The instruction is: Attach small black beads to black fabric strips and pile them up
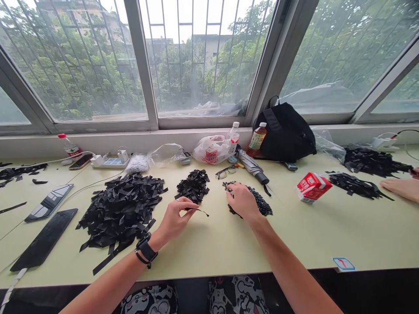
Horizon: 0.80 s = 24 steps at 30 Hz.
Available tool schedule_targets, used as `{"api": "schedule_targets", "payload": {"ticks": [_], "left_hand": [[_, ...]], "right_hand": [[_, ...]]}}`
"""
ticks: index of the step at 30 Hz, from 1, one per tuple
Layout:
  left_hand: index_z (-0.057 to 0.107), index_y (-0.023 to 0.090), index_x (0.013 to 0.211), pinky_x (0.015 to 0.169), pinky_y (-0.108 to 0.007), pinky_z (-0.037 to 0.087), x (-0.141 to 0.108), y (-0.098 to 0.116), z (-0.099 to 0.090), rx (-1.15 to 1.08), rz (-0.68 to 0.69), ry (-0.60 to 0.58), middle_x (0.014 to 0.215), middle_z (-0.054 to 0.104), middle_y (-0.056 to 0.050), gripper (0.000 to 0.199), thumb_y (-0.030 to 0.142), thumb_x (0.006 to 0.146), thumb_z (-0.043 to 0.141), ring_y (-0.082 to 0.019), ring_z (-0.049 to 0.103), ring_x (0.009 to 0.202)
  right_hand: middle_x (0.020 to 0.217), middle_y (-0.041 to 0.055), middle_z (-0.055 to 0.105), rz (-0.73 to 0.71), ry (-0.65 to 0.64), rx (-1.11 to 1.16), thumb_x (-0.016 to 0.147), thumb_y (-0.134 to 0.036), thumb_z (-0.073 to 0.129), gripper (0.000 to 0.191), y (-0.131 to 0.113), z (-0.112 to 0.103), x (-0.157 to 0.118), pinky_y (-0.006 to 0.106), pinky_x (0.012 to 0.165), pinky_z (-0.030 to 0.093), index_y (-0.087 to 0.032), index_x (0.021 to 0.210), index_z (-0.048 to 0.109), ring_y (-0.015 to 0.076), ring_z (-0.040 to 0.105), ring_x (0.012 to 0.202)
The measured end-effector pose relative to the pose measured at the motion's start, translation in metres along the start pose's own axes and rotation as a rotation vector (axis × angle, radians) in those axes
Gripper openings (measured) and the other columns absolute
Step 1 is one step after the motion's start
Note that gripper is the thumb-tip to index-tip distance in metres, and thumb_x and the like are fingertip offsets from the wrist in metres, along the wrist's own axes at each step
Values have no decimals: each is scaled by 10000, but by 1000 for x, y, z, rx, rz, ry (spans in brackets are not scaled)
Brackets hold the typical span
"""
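Note:
Between the thumb and fingertips of my left hand (175, 220), a thin black strip (203, 213) is pinched, its free end pointing right. My right hand (242, 201) is palm down on a pile of small shiny black pieces (263, 204), its fingers bent and closed into the pile. The fingertips are partly hidden, and I cannot make out what they grip. Just beyond my left hand lies a small heap of short black strips (193, 185). A much larger heap of black strips (122, 209) spreads to the left of it.
Left are a dark tablet-like slab (44, 240) and a phone (49, 203). Toward the window stand a power strip (113, 162), plastic bag (212, 150), glasses (225, 172), folded umbrella (252, 165) and black backpack (284, 131). A red carton (313, 187) and another person's hand (401, 188) are right.

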<state>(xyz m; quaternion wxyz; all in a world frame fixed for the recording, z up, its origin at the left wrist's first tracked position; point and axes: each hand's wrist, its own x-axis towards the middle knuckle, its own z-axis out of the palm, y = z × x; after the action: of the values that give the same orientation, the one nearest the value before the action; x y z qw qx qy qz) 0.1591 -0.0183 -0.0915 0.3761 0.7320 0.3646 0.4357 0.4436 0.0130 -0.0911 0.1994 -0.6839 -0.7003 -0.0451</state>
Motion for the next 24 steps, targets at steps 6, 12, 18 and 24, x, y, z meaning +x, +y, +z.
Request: {"api": "schedule_targets", "payload": {"ticks": [6, 12, 18, 24], "left_hand": [[825, 251, 1089, 814, -330, 566, -1, 5, 1, 17, 19, 18, 1018, 719, -102, 225, 249, 928, 669, -222, 674, 935], [837, 218, 1004, 827, -348, 613, 0, 5, 3, -68, -59, 10, 1029, 728, -105, 175, 260, 894, 707, -218, 709, 905], [838, 201, 928, 819, -346, 620, 2, 5, 2, -140, -111, 17, 972, 743, -88, 130, 246, 847, 745, -212, 730, 869], [829, 177, 864, 729, -294, 589, 2, 7, 2, -241, -171, -9, 883, 759, -84, 100, 220, 788, 781, -178, 694, 762]], "right_hand": [[955, 98, 679, -15, -52, -10, 952, -118, 499, 206, 1, 3, 0, 318, 786, 408, -192, 910, 686, 237, 634, 923], [936, 90, 684, 0, -58, -14, 942, -90, 496, 200, 3, 4, 2, 310, 774, 402, -196, 867, 648, 228, 639, 901], [943, 106, 686, -32, 10, -6, 940, -77, 465, 200, -2, 2, 3, 320, 813, 409, -190, 903, 626, 247, 633, 925], [915, 98, 682, -32, 14, 36, 937, -82, 456, 187, -3, 6, 4, 323, 791, 403, -186, 941, 611, 241, 625, 870]]}}
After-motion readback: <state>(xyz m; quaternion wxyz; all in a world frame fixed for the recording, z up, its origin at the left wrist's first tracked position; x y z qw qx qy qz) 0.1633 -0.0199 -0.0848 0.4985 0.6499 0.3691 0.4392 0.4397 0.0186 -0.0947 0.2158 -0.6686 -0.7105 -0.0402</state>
